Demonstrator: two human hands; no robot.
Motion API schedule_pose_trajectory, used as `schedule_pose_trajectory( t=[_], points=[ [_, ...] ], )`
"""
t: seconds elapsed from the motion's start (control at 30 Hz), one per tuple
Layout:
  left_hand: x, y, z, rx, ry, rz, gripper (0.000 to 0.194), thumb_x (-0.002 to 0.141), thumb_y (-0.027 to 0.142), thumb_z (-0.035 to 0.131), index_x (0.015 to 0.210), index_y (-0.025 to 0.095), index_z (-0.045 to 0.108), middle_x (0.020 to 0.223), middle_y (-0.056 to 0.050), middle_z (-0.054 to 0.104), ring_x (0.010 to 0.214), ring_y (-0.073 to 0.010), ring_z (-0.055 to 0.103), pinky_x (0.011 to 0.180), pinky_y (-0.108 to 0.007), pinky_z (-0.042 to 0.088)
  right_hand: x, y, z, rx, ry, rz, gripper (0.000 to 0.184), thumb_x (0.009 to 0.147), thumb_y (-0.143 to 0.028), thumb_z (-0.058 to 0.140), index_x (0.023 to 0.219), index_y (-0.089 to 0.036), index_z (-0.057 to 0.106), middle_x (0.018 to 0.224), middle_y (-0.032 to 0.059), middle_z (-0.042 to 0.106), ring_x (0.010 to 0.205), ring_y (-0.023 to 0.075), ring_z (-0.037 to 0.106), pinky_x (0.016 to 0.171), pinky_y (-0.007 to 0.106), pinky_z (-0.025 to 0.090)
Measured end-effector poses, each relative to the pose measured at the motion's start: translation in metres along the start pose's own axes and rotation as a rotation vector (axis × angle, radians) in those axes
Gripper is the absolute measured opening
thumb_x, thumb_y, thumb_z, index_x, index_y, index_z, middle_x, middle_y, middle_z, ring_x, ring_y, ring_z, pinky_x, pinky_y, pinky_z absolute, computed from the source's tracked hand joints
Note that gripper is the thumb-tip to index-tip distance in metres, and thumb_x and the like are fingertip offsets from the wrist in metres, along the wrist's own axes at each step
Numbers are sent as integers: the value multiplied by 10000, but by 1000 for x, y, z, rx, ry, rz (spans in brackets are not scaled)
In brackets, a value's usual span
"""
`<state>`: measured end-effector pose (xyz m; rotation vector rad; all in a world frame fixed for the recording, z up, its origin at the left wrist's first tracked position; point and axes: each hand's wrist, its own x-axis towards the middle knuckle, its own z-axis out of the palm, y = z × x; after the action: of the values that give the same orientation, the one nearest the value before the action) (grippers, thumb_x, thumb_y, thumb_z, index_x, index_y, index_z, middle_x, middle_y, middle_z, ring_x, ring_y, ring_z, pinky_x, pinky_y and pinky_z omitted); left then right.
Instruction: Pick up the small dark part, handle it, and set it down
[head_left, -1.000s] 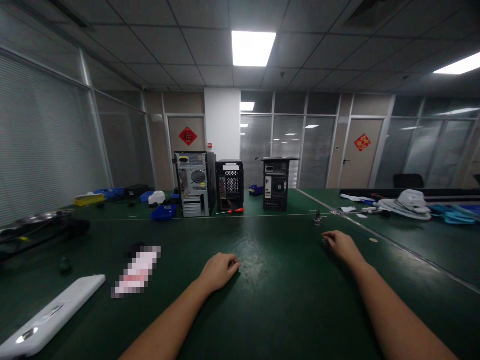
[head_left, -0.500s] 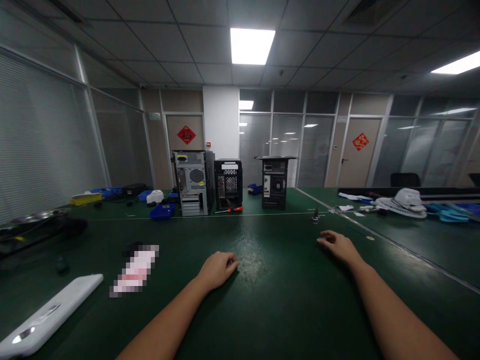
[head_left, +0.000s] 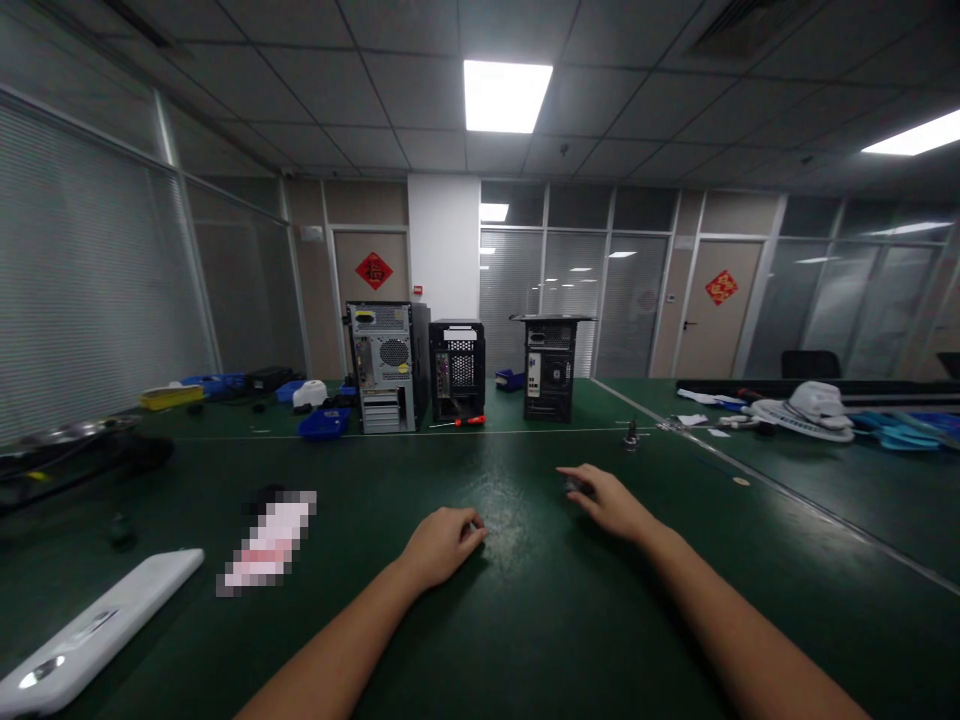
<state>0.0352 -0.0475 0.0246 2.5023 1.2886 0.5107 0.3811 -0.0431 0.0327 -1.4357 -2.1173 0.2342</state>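
Observation:
My left hand (head_left: 442, 540) rests on the green table mat (head_left: 525, 620) near the middle, fingers curled under into a loose fist; what is inside, if anything, is hidden. My right hand (head_left: 611, 503) lies a little to its right and farther out, fingers reaching left and pinched over a small dark part (head_left: 573, 487) that touches the mat. A worn pale patch of mat (head_left: 506, 500) lies between the two hands.
Three computer cases (head_left: 382, 365) (head_left: 457, 368) (head_left: 551, 365) stand at the back, with a red-handled screwdriver (head_left: 465, 421) before them. A white panel (head_left: 97, 625) lies front left. Blue bins (head_left: 319, 424) sit back left, a small metal piece (head_left: 631, 434) back right, white items (head_left: 806, 410) far right.
My right hand has slid left across the mat towards my left hand, with the small dark part under its fingers. The left hand has stayed put.

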Motion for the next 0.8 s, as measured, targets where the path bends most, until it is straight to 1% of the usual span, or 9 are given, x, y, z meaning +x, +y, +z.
schedule_pose_trajectory(
  t=[0.07,0.13,0.2,0.27,0.37,0.57,0.63,0.7,0.8],
  points=[
    [0,5,3,-9,2,35,325,986,463,495,1100,238,700,932,-35,733,832,-191,655,689,-264,399,3,-36,14,27,-51,-101,554,903,-307,583,1449,-231,529,1204,96,649,1057,226,612,979,378,466],
    [-1,10,6,2,20,65,327,987,480,498,1137,253,680,934,-32,727,868,-200,654,727,-271,411,3,-65,27,46,-112,-194,590,897,-314,606,1471,-229,500,1211,102,655,1058,229,611,980,384,462],
    [0,13,8,15,30,98,309,1002,463,476,1120,255,672,964,-39,723,907,-208,652,768,-278,420,1,-85,37,63,-158,-270,615,896,-308,614,1491,-234,475,1247,105,650,1097,234,604,1007,387,446],
    [0,14,9,23,29,125,298,1019,430,443,1057,241,670,989,-49,716,928,-213,648,790,-281,425,-2,-97,43,75,-183,-314,630,897,-298,615,1503,-238,456,1268,106,643,1120,236,601,1015,381,443],
    [0,13,10,25,28,136,292,1025,412,428,996,228,653,978,-53,707,920,-216,642,786,-282,430,-4,-102,49,66,-196,-327,625,899,-291,613,1501,-241,454,1252,105,642,1104,235,608,997,374,456],
    [0,11,9,26,53,155,242,1025,389,430,1016,233,615,969,-45,697,909,-210,639,790,-280,431,-3,-97,51,45,-214,-348,610,926,-289,571,1515,-234,424,1314,113,607,1163,242,583,1037,388,435],
    [0,11,9,44,60,146,232,1020,378,437,981,226,609,930,-45,692,875,-206,637,762,-278,424,-3,-96,50,46,-198,-322,568,951,-296,532,1507,-227,436,1309,120,601,1178,243,575,1049,395,426],
    [0,12,9,61,62,134,218,1007,367,462,947,219,609,893,-43,685,841,-202,633,737,-276,417,-2,-96,49,78,-157,-269,494,989,-308,465,1474,-221,475,1298,127,595,1187,240,568,1051,395,423],
    [-1,13,8,75,48,129,213,994,371,498,945,216,635,896,-45,690,845,-203,633,733,-273,415,-2,-101,49,158,-120,-231,433,1013,-314,417,1420,-222,529,1270,123,603,1180,228,569,1037,382,431]
  ],
)
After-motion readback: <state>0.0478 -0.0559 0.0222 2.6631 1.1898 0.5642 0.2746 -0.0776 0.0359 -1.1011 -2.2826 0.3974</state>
